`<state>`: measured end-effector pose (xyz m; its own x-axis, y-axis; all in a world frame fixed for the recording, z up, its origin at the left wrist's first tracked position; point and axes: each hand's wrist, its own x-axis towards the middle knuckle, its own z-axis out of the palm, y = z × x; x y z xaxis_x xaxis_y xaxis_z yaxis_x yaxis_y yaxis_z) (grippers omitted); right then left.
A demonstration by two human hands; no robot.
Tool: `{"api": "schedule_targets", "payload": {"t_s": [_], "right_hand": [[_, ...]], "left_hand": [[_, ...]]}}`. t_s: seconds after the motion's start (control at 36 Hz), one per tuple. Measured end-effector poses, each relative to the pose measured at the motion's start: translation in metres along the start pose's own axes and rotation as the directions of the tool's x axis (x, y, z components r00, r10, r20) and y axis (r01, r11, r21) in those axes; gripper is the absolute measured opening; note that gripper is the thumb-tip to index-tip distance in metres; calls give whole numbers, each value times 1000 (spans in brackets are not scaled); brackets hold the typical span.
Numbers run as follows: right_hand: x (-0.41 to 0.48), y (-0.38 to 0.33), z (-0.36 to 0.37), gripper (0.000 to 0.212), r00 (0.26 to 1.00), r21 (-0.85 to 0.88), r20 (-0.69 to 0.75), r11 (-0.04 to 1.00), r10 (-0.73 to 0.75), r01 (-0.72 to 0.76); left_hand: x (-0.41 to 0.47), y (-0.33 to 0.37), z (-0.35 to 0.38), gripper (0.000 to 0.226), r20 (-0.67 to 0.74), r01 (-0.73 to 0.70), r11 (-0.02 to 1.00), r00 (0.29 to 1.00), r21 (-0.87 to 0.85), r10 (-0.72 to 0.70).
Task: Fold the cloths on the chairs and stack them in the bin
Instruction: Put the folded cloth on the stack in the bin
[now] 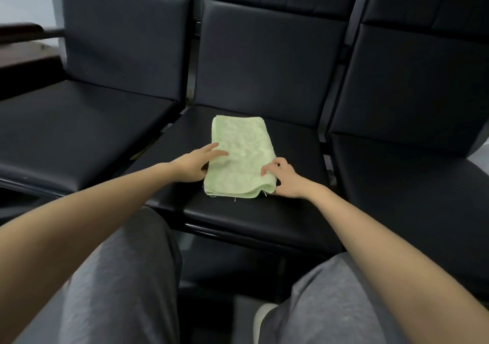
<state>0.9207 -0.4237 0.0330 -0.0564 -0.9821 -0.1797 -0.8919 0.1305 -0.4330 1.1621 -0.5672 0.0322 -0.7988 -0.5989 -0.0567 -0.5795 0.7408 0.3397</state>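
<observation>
Lying folded into a long rectangle, the green cloth (239,153) is resting on the seat of the middle chair (264,219) in a row of 3 black chairs. The left hand (194,165) is lying against the cloth's left edge, its fingers straight and spread flat over the top layer, gripping nothing. The right hand (284,178) is sitting at the near right corner, its fingers curling over the stacked layers and pinching them. The person's grey trouser legs (119,290) are filling the foreground.

three chairs (79,121) (291,145) (402,179), one cloth (238,153), two hands (190,166) (287,179)
</observation>
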Motion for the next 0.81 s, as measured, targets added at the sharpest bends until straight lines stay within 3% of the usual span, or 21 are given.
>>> {"api": "schedule_targets", "payload": {"t_s": [0.08,0.14,0.22,0.33,0.42,0.47,0.56,0.64,0.72,0.81], "right_hand": [[1,-1,2,10,988,57,-146,997,-43,51],[-4,2,-2,16,986,143,-162,988,-36,60],[-19,2,-15,6,1000,272,-7,962,30,-27],[-38,-6,-41,41,961,357,277,929,-9,-95],[-39,-15,-57,19,908,460,418,865,-11,-201],[-31,-22,-67,8,936,481,351,850,37,-214],[-14,-28,-80,13,986,523,68,837,150,-163],[4,-26,-89,17,941,615,-142,772,308,-160],[18,-19,-82,46,893,594,-145,759,426,-265],[24,-12,-63,55,852,568,-33,711,523,-415]], "left_hand": [[-5,13,2,53,69,-93,996,993,13,92],[-10,19,1,48,37,-125,992,992,19,124],[-15,21,-1,33,-19,-218,976,976,16,219],[-23,37,-17,16,228,-135,976,958,-171,172],[-16,47,-38,22,368,-52,962,917,-269,153],[-11,52,-53,20,381,8,925,912,-381,149],[1,53,-69,22,269,121,815,962,-566,43],[22,52,-73,30,177,245,649,970,-721,-169],[35,53,-65,45,182,394,680,913,-618,-364],[39,58,-48,58,248,523,698,851,-490,-463]]}}
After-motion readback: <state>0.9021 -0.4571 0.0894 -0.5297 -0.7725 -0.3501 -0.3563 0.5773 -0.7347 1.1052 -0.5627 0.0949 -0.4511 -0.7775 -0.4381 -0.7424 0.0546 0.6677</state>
